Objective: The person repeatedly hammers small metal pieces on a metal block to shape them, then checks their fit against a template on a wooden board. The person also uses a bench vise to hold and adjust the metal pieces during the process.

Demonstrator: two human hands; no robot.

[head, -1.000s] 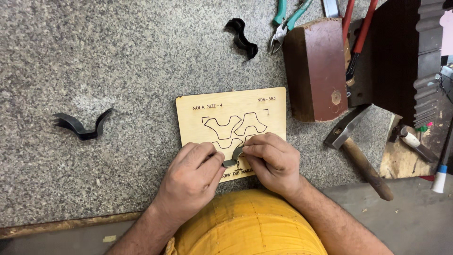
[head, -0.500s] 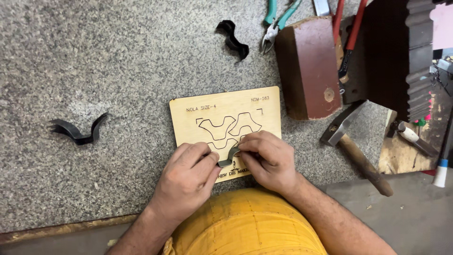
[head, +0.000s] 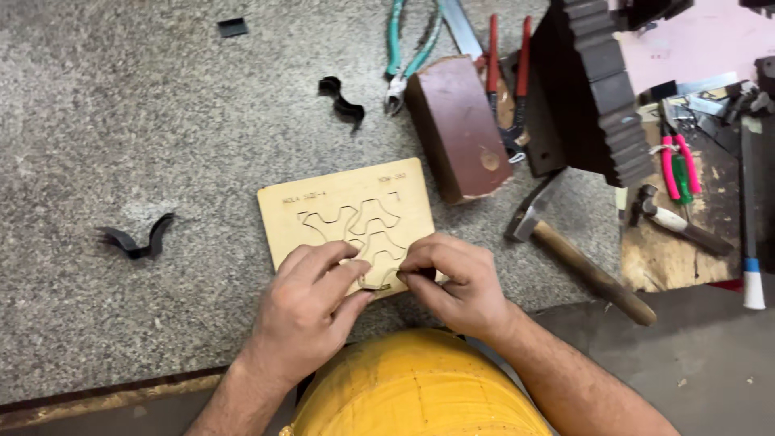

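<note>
Both hands pinched at the near edge of the wooden board (head: 347, 218): left hand (head: 311, 303) and right hand (head: 456, 278) fingertips closed, perhaps pressing a dark strip into its groove. Two bent strips (head: 133, 241) lay beyond their fingers, unfitted.

**Even light, sharp centre, soft edges**

You work under bright, diffuse overhead light. The speckled stone worktop (head: 161, 121) shows no glare. Your hands cast only a faint, short shadow on the wooden template board (head: 339, 206). The hammer (head: 577, 258) reads crisp; the pink area at top right looks washed out and slightly blurred.
</note>
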